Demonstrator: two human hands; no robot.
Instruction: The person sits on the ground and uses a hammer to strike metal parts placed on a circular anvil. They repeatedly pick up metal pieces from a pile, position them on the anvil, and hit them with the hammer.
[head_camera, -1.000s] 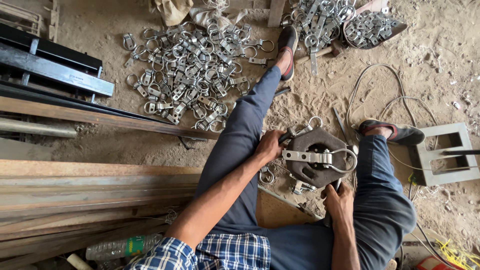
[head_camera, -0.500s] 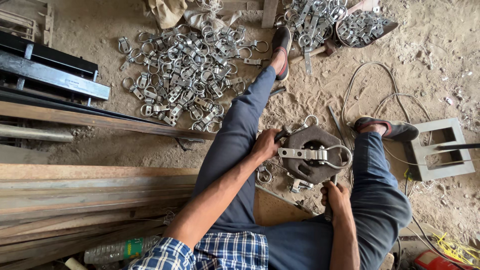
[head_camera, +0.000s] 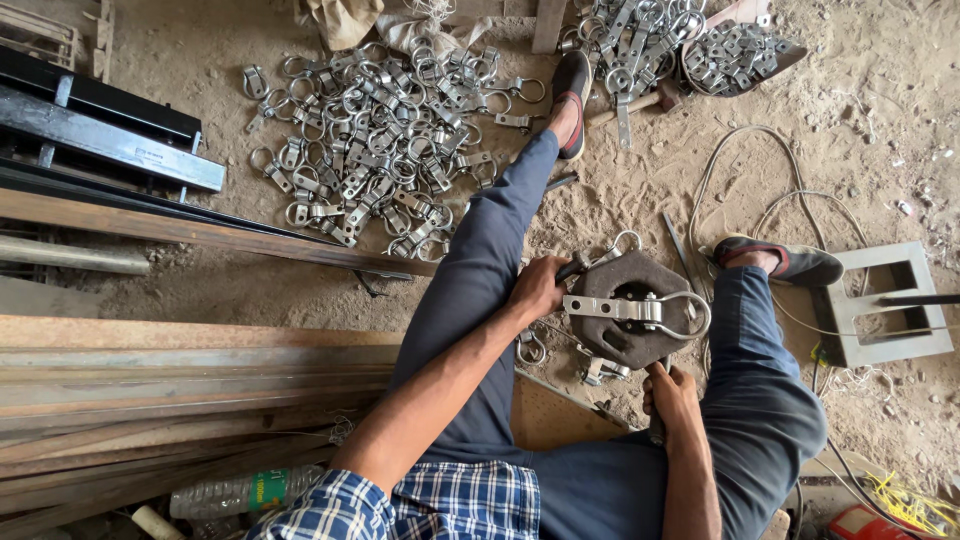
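Guy's sitting on the dirt floor (head_camera: 300, 290) with a heavy dark block (head_camera: 632, 305) between his legs and a metal clamp (head_camera: 640, 311) lying across its top. Left hand (head_camera: 537, 290) has its grip wrapped on the clamp's left end, right hand (head_camera: 672, 397) is closed round a tool handle (head_camera: 657, 425) just below the block. Big pile of clamps (head_camera: 380, 150) beyond his left leg.

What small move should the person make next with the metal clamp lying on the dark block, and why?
Probably strike the metal clamp with the tool in the right hand. The clamp lies flat across the dark block, the left hand steadies it at its end, and the right hand holds a handle just below the block. What tool it is cannot be told.
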